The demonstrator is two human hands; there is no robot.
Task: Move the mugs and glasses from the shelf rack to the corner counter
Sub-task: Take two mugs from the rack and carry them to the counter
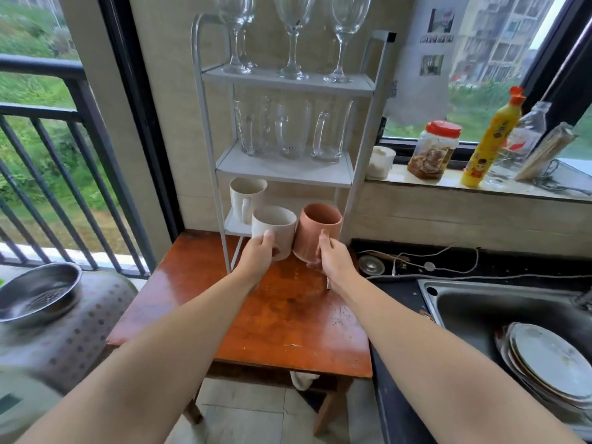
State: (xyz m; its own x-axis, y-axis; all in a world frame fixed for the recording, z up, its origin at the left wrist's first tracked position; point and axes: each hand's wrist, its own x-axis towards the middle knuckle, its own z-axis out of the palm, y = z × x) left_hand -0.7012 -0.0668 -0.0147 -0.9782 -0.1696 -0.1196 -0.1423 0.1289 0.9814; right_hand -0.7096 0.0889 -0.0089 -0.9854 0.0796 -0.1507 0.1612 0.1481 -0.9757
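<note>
A white shelf rack (362,149) stands on a small wooden table (282,318). My left hand (258,256) grips a cream mug (277,227) just in front of the bottom shelf. My right hand (333,261) grips a terracotta mug (317,229) beside it; the two mugs touch. Another cream mug (245,195) stays on the bottom shelf at the left. Three clear glass mugs (293,129) stand on the middle shelf. Several wine glasses (293,36) stand on the top shelf.
A black counter (400,296) with cables and a steel sink (499,309) holding stacked plates (547,360) lies to the right. On the window sill stand a white cup (381,161), a jar (432,149) and bottles (493,136). A steel colander (35,293) sits left.
</note>
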